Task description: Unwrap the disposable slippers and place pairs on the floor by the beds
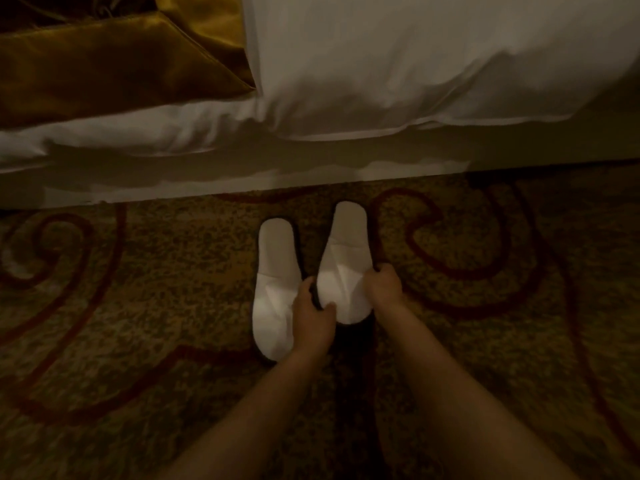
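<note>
While the left hand (313, 315) and right hand (383, 285) grip one white, dark-soled slipper (343, 258), its twin (275, 289) lies flat beside it.

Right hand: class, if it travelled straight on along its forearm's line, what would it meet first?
The right hand holds the right slipper, so that comes first. Beyond it, probably the bed's white sheet, though depth is unclear.
</note>
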`<state>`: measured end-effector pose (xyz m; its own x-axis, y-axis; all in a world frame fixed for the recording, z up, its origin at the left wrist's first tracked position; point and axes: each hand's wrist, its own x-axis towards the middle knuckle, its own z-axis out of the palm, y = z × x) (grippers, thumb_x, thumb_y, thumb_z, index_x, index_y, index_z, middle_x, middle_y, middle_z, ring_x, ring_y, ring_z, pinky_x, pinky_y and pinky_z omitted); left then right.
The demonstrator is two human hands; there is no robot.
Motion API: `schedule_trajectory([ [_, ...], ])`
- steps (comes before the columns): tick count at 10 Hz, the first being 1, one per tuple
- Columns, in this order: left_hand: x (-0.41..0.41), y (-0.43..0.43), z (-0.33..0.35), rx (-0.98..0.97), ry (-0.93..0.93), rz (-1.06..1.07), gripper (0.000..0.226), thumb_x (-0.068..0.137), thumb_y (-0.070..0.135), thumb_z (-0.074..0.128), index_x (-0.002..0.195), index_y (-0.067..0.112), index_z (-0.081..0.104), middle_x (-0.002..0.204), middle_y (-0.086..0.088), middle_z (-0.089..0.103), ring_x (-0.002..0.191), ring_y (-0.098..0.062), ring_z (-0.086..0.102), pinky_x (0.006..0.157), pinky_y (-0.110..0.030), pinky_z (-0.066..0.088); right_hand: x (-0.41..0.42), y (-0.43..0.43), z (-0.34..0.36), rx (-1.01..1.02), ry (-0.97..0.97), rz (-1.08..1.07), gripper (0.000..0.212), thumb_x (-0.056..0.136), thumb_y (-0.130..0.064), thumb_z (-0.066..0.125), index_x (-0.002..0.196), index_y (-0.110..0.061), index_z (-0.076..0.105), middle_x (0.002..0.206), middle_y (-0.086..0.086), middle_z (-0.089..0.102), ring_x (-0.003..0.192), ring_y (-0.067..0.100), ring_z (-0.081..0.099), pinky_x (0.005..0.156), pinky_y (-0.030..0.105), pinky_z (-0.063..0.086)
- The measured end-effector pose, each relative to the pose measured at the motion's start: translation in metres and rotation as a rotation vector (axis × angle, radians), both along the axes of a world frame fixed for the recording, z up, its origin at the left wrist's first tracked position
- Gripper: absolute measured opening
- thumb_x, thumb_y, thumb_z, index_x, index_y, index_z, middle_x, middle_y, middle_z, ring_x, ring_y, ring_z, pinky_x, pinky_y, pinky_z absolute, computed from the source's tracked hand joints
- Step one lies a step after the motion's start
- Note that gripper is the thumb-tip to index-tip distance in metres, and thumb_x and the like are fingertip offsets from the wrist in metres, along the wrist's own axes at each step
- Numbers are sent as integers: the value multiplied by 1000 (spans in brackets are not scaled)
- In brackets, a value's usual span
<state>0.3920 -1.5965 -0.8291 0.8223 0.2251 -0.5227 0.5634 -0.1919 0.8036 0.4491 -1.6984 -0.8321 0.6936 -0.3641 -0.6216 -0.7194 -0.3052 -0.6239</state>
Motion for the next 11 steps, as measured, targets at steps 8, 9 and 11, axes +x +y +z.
schedule_trajectory([
  [8, -20, -28, -25, 186, 9, -260, 35, 95, 19, 49, 125, 2, 54, 133, -14, 52, 119, -22, 50, 108, -28, 38, -34, -4, -42, -663, -72, 78, 31, 87, -9, 45, 117, -1, 47, 126, 22, 46, 114, 36, 44, 97, 39, 33],
  [9, -16, -20, -18, 166, 48, -336, 36, 93, 18, 49, 125, 3, 53, 132, -15, 52, 120, -26, 51, 106, -38, 41, -35, -7, -33, -612, -21, 134, 36, 88, -13, 47, 123, -3, 44, 130, 22, 44, 117, 35, 42, 99, 39, 34],
  [11, 3, 22, 69, 292, 228, -530, 39, 98, 27, 38, 128, 5, 49, 135, -18, 50, 122, -33, 47, 106, -36, 39, -39, -35, 69, -334, 58, 142, 45, 91, -22, 50, 132, -4, 43, 137, 22, 41, 127, 37, 38, 102, 42, 35],
])
